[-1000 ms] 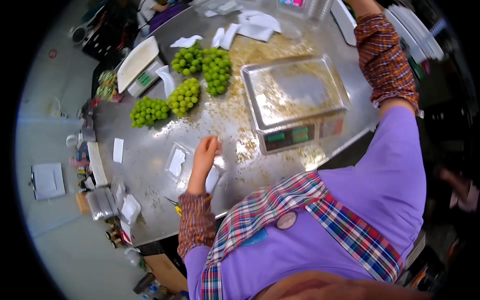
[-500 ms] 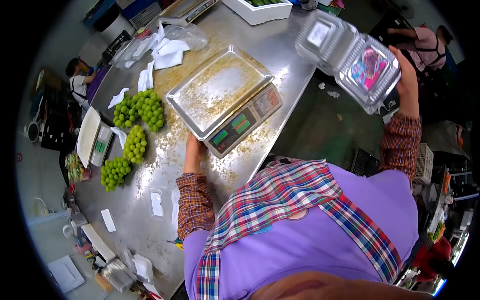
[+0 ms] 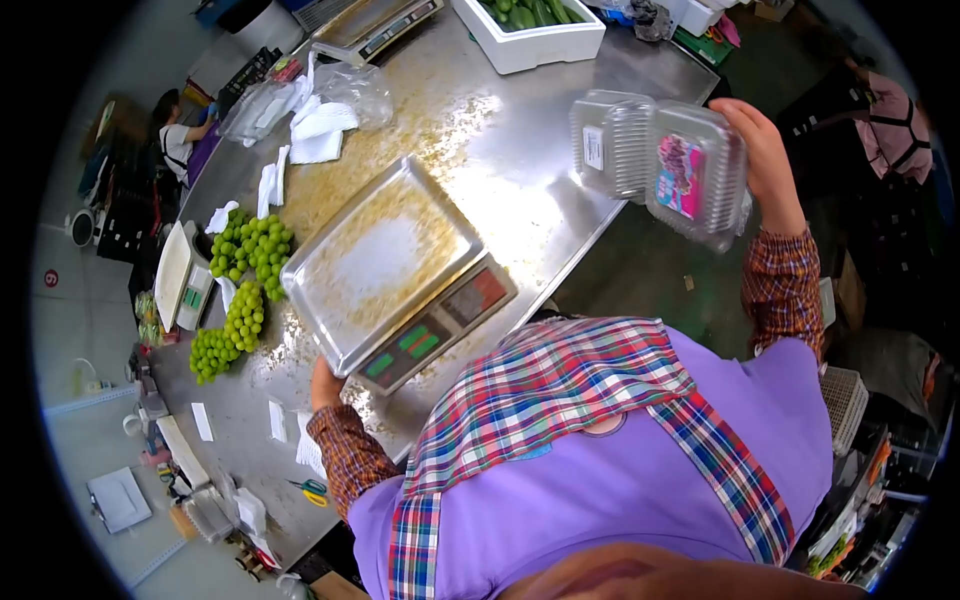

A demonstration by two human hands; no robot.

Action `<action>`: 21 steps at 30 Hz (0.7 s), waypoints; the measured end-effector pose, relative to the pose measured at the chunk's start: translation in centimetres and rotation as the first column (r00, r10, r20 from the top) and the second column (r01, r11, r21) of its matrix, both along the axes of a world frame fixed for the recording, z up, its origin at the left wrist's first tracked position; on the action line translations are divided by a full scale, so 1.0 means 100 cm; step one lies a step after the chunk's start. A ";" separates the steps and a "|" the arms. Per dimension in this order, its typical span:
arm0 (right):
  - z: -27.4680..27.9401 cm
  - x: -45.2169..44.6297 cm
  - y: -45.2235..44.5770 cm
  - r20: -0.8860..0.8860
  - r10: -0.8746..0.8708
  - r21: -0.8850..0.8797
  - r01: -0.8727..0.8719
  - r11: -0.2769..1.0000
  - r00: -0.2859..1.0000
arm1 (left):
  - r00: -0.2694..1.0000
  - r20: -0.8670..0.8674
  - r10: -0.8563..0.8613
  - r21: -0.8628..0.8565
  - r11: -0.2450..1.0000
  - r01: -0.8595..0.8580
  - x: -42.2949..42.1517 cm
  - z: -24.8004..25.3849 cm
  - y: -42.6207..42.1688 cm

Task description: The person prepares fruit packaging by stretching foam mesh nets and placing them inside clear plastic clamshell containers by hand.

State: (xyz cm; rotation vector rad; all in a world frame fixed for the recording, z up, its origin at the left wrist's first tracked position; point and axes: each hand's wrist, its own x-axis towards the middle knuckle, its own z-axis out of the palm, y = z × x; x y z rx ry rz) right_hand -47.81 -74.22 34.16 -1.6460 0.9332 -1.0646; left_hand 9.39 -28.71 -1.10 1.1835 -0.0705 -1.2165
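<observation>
A digital weighing scale (image 3: 385, 265) with a wide metal pan sits near the table's front edge, its pan dusted with brownish residue. At its near left corner is my left hand (image 3: 326, 384), gripping the scale, with the fingertips hidden beneath it. My right hand (image 3: 762, 160) is raised past the table's right edge. It holds an open clear plastic clamshell container (image 3: 697, 175) by one end, with a pink and blue grape label showing. Bunches of green grapes (image 3: 262, 255) lie left of the scale.
A smaller white scale (image 3: 180, 275) stands beyond the grapes. Crumpled white paper (image 3: 320, 130) and plastic bags (image 3: 358, 92) lie further back. A white foam box of green vegetables (image 3: 530, 45) is at the far end. Scissors (image 3: 312, 491) rest near my left sleeve. Two other people are in the background.
The scale has shifted toward me, along with my left hand. My right hand has turned the clamshell container more upright and brought it slightly left. The view has also shifted.
</observation>
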 end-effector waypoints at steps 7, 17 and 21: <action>0.000 0.082 -0.074 -0.192 0.368 0.352 -0.286 0.891 0.910 | 0.943 0.052 0.329 0.239 0.913 -0.331 -0.025 0.000 0.121; -0.150 0.286 -0.148 0.446 0.300 0.677 -0.537 0.503 0.843 | 0.674 0.616 0.409 0.297 0.671 -0.679 -0.079 0.107 0.130; -0.162 0.271 -0.182 -0.593 0.255 -0.238 -0.469 0.850 0.764 | 0.643 0.687 0.340 0.257 0.714 -0.652 -0.098 0.122 0.105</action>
